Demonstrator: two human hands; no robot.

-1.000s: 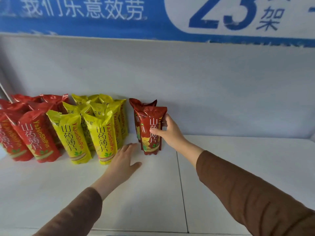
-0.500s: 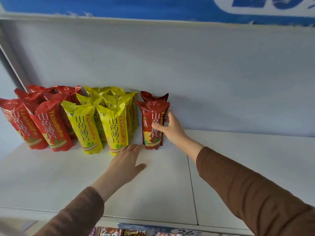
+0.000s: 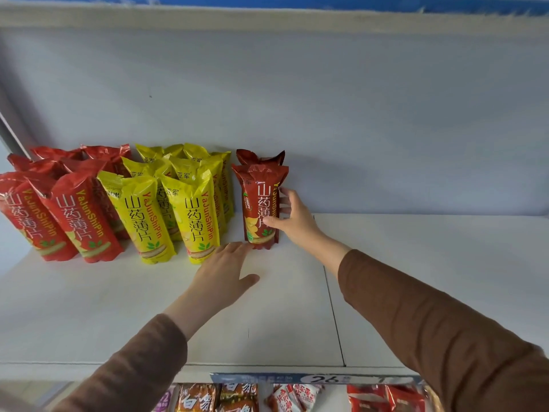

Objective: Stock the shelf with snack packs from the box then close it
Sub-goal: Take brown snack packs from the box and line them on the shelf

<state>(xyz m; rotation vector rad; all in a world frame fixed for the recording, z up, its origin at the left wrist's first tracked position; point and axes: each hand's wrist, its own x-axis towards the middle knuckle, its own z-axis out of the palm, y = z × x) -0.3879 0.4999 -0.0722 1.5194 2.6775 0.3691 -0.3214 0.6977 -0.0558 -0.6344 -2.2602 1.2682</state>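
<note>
A dark red snack pack (image 3: 259, 203) stands upright on the white shelf (image 3: 416, 278), with a second dark red pack (image 3: 258, 157) just behind it. My right hand (image 3: 292, 217) grips the front pack from its right side, thumb across the front. My left hand (image 3: 221, 273) lies flat on the shelf with fingers spread, fingertips near the pack's base, holding nothing. To the left stand several yellow packs (image 3: 193, 215) and several bright red packs (image 3: 80, 221). The box is out of view.
The shelf's white back wall (image 3: 326, 114) rises right behind the packs. A seam (image 3: 334, 307) divides the shelf boards. Below the front edge, a price strip (image 3: 326, 379) and a lower shelf of other snack bags (image 3: 237, 396) show. The shelf's right half holds nothing.
The camera has tilted down, so the lower shelf now shows. Both hands keep the same places relative to the dark red pack, which stands more upright and squarer to the pack behind.
</note>
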